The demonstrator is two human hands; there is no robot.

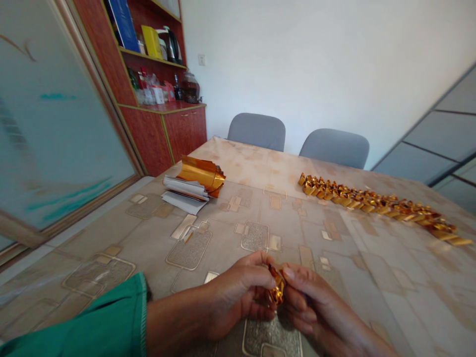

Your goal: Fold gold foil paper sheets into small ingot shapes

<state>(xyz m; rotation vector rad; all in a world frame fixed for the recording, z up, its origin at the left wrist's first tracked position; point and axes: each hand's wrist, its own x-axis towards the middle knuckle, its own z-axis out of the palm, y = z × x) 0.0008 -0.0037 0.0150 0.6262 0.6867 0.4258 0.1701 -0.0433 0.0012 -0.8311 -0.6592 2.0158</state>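
Between my two hands, just above the table's near part, is a small piece of shiny gold foil paper (276, 288), folded and creased. My left hand (247, 287) pinches its left side with thumb and fingers. On its right side, the thumb and fingertips of my right hand (307, 297) grip it too. Beyond them at the left lies a stack of curled gold foil sheets (199, 173), some with their white backs (186, 191) showing. Long rows of folded gold foil pieces (372, 201) lie at the right.
The table (230, 238) wears a patterned cover. Two grey chairs (256, 130) stand at its far side, against a white wall. A red-brown cabinet (186, 130) with bottles and a kettle is at the back left, beside a frosted glass door (63, 124).
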